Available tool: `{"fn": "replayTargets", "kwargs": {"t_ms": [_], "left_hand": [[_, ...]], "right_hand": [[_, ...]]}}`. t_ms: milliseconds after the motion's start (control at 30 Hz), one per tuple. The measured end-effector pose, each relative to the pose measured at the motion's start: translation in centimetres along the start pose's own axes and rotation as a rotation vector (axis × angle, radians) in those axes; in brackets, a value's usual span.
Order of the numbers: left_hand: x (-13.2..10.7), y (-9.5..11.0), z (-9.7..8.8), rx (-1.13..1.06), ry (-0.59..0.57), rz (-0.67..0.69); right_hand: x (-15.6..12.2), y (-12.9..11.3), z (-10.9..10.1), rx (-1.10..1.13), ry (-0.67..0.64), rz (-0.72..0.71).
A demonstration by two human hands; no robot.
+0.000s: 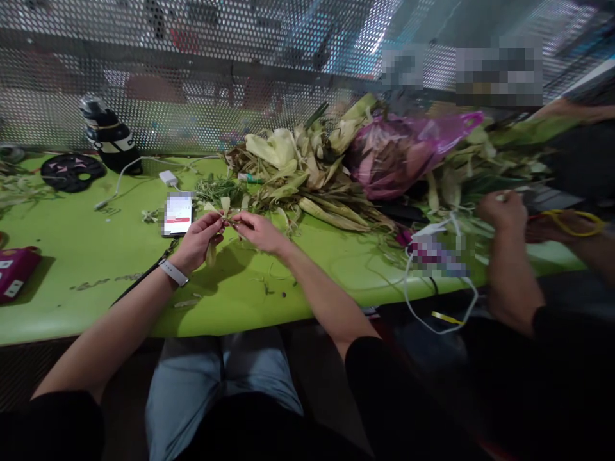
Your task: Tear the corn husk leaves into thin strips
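Over the green tabletop [250, 282], my left hand [199, 240] pinches a small bundle of pale corn husk strips [225, 205], whose ends stick up and hang below the fingers. My right hand [259, 232] meets it from the other side, its fingertips closed on the same corn husk strips. Fine detail between the fingers is too small to make out. Just left of my hands lies a phone [177, 214] with a lit screen. A large heap of dry corn husks [298, 153] spreads behind them, with thin green shreds [216, 191] at its near edge.
A pink plastic bag [394, 153] rests among the husks. At left stand a black bottle [113, 137], a black mask [72, 171] and a magenta box [16, 272]. A white cable [408, 294] loops over the front edge. Another person's hand [502, 208] works at right.
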State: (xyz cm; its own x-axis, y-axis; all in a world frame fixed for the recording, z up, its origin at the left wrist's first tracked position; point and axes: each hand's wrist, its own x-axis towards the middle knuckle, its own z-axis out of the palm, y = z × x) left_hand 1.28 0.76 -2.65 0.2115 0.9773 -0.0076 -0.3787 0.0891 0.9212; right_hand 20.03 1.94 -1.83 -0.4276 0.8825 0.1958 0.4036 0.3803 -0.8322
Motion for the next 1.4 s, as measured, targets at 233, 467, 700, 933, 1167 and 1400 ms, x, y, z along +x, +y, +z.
{"fn": "replayTargets", "kwargs": {"t_ms": [233,467,700,933,1167,1400], "left_hand": [[0.2,-0.1,-0.3,0.046,-0.098,-0.035],[-0.3,0.0,-0.1,0.164,-0.093,0.016],[-0.1,0.0,0.0,0.214,-0.029,0.056],[0.2,-0.1,-0.2,0.299,-0.032,0.134],[0.1,0.1,-0.4,0.248,-0.055,0.073],[0.5,0.0,-0.9,0.033,0.007,-0.007]], "right_hand": [[-0.1,-0.3,-0.2,0.029,0.037,-0.013],[-0.1,0.1,-0.1,-0.010,0.061,-0.022],[-0.1,-0.4,-0.2,-0.015,0.066,-0.027],[0.0,-0.4,-0.8,0.013,0.100,-0.017],[0.3,0.3,-0.8,0.065,0.153,0.110],[-0.5,-0.5,-0.8,-0.223,0.606,-0.132]]}}
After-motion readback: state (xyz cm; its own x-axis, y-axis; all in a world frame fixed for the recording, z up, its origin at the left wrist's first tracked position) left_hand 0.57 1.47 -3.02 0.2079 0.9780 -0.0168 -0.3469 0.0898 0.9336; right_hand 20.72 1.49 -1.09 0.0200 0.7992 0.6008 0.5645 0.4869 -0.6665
